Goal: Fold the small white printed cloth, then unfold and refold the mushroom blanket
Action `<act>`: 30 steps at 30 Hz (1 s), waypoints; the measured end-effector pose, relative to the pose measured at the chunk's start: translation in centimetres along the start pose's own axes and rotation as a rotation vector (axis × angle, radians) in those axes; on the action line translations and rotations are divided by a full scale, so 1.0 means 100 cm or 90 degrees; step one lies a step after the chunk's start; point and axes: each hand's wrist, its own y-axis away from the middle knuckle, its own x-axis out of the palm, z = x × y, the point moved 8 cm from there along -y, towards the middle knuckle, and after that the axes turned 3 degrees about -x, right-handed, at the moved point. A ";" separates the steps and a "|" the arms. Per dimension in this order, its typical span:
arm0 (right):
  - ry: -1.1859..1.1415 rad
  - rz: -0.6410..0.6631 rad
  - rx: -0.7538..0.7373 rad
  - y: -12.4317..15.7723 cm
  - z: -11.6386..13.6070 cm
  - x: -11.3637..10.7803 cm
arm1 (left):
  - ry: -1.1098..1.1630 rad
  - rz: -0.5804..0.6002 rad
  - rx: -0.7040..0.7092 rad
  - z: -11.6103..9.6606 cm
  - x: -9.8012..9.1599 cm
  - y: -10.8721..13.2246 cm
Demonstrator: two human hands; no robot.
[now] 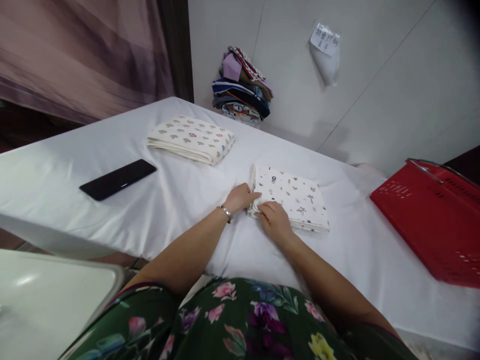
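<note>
A folded white cloth (290, 195), printed with small dark plant-like motifs, lies on the white-covered table (195, 200). My left hand (240, 198), a bracelet at the wrist, pinches the cloth's left edge near its front corner. Just to the right, my right hand (275, 218) is closed on that same corner, its fingers bent over the front edge. The fabric looks bunched between the two hands. Farther back on the left sits another folded cloth (193, 137), cream with grey and red motifs, touched by neither hand.
A black phone (118, 179) lies on the table's left side. At the right stands a red plastic basket (431, 220). Behind the table's far edge rises a stack of folded clothes (243, 90) by the wall. A white basin-like surface (48, 300) is at the lower left.
</note>
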 end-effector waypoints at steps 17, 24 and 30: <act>0.040 -0.050 0.083 0.088 -0.062 -0.064 | -0.061 -0.029 0.019 -0.003 -0.002 -0.005; 0.131 -0.129 0.210 0.146 -0.108 -0.101 | -0.083 -0.034 0.004 -0.007 -0.004 -0.002; 0.113 -0.103 0.327 0.161 -0.131 -0.097 | -0.105 0.013 -0.003 -0.011 -0.004 0.004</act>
